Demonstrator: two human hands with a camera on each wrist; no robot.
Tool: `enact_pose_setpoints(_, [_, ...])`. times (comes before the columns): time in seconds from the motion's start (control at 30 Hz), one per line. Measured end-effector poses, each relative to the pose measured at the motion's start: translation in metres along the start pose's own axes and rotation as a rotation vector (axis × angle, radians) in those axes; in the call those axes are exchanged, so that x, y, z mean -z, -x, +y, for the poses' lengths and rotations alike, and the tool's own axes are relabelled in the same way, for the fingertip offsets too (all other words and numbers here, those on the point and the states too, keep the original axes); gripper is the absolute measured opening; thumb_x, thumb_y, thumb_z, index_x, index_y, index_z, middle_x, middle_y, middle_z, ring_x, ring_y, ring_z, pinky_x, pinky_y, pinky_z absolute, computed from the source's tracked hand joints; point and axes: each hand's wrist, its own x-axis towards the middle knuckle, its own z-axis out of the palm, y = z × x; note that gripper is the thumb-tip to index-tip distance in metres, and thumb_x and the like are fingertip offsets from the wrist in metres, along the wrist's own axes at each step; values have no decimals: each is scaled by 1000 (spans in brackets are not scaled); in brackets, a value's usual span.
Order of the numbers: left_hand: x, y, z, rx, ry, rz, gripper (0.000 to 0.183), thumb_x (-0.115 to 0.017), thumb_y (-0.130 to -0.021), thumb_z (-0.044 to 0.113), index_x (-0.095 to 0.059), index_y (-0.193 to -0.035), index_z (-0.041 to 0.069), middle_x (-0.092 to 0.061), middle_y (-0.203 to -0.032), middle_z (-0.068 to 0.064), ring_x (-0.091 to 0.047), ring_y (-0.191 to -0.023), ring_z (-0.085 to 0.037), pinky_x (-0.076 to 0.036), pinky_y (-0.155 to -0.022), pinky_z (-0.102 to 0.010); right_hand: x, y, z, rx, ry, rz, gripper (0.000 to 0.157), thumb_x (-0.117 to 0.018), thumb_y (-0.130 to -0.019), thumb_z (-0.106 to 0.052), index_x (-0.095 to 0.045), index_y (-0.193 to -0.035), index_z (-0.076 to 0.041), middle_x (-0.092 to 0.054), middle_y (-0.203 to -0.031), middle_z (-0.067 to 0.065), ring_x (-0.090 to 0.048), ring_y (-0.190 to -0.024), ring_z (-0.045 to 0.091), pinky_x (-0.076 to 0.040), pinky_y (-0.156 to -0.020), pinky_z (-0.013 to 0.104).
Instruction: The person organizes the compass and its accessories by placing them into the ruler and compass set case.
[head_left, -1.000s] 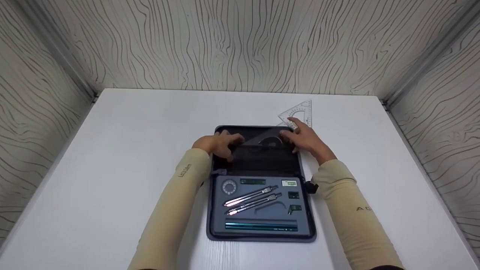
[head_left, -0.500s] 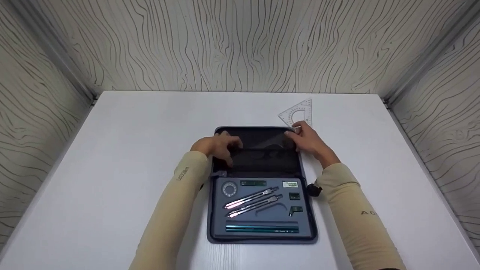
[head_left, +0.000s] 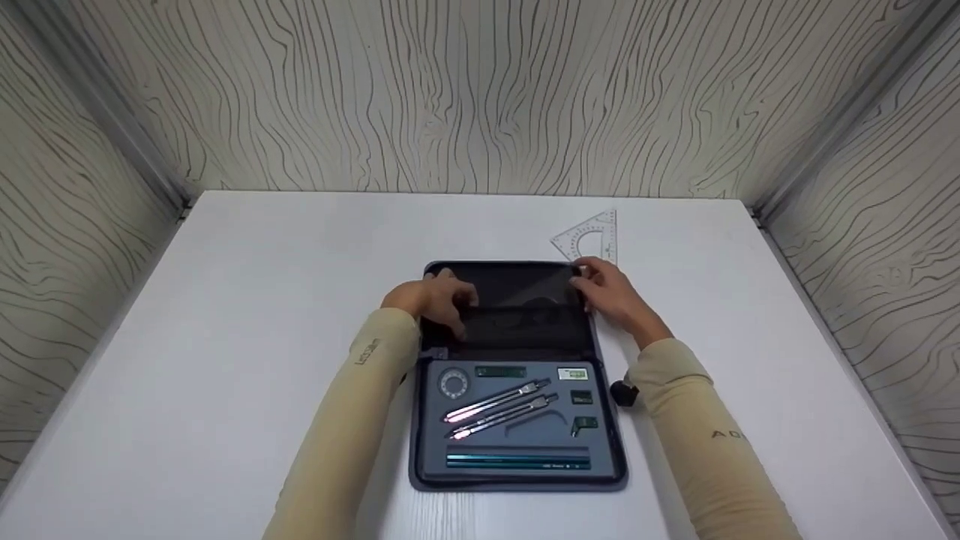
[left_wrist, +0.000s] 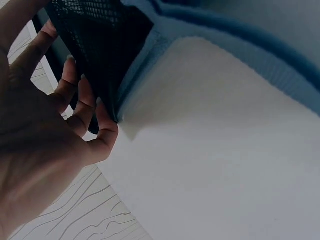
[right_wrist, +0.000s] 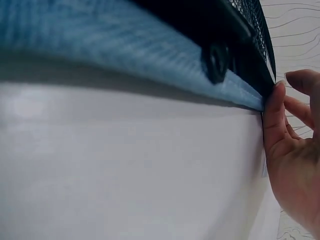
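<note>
A dark zip-up drawing-set case [head_left: 517, 484] lies unfolded on the white table. A clear set square [head_left: 555, 283] sits in the dark mesh pocket [head_left: 525, 328] of its lid and is hard to make out. My left hand [head_left: 431, 300] grips the lid's left side, with fingers round the edge [left_wrist: 45, 130]. At the lid's upper right corner, my right hand [head_left: 613, 294] pinches the edge between thumb and fingers; the right wrist view shows a fingertip against the case's side [right_wrist: 240, 90]. Another clear set square [head_left: 589, 236] lies just behind that corner.
The near half holds two silver compasses [head_left: 499, 409], green pencils [head_left: 517, 460], a round dial-like piece [head_left: 453, 383], a white eraser [head_left: 573, 373] and small green parts [head_left: 581, 397]. A black tab [head_left: 623, 392] sticks out on the right. Patterned panels [head_left: 465, 97] enclose the table.
The set square under my right hand has gone down into the lid pocket. My right hand has shifted from over the loose set square to the lid's corner. My left hand stays put.
</note>
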Motion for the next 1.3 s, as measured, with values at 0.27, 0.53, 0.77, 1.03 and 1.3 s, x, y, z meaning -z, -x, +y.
enact_pose_setpoints(0.27, [-1, -1, -2, 4, 6, 4, 57, -87, -82, 33, -62, -133, 28, -42, -142, -6, -36, -128, -31, -43, -104, -52, -5, -5, -2, -32, 12, -1, 50, -57, -103, -18, -47, -148, 0, -49, -116, 18, -56, -66, 15, -53, -61, 29])
enact_pose_setpoints(0.53, [-1, -3, -1, -13, 44, 5, 60, -86, -82, 36, -62, -137, 29, -43, -142, -8, -35, -133, -32, -39, -109, -54, -2, -8, -2, -63, -51, -5, 47, -60, -98, -14, -52, -142, 1, -49, -109, 15, -54, -65, 14, -51, -59, 27])
enact_pose_setpoints(0.77, [0, -4, 0, -4, 14, -3, 45, -81, -88, 38, -69, -129, 22, -41, -146, -10, -31, -140, -39, -38, -111, -54, -5, -7, -3, -78, -135, -15, 48, -58, -97, -11, -50, -144, 0, -49, -113, 14, -54, -69, 15, -50, -59, 27])
enact_pose_setpoints(1.03, [-1, -5, 2, -51, 3, 3, 45, -79, -90, 40, -69, -130, 19, -44, -140, -11, -30, -141, -41, -35, -115, -51, -1, 1, 8, -38, -119, 42, 37, -52, -103, -11, -56, -138, 2, -56, -118, 20, -58, -70, 16, -50, -61, 27])
enact_pose_setpoints(1.3, [-1, -5, 2, -31, -19, 7, 47, -79, -89, 43, -68, -130, 22, -45, -134, -8, -37, -129, -35, -39, -110, -49, -1, -1, 11, -23, -179, 37, 61, -54, -102, -9, -29, -157, 3, -51, -123, 22, -59, -75, 19, -52, -63, 29])
